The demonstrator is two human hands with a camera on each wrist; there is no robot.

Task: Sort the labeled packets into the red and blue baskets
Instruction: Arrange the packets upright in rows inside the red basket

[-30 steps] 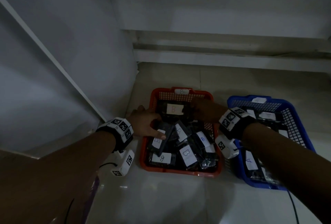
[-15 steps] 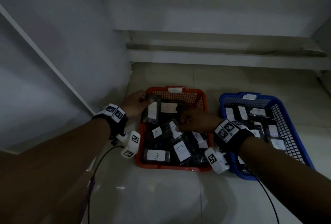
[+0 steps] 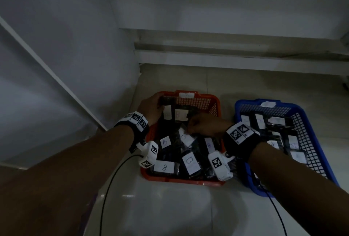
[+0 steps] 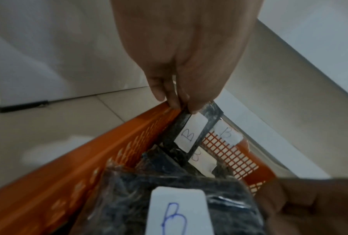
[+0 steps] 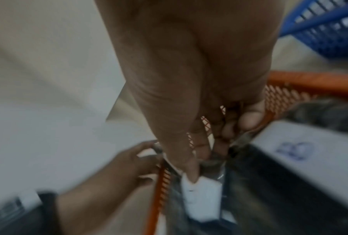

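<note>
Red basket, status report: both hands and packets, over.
Left hand pinches B packet at red basket far-left corner. Right hand pinches another packet mid-basket. Nothing blocking.

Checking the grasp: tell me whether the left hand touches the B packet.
Touching. Left wrist view shows the left hand pinching the B packet at its top edge.
</note>
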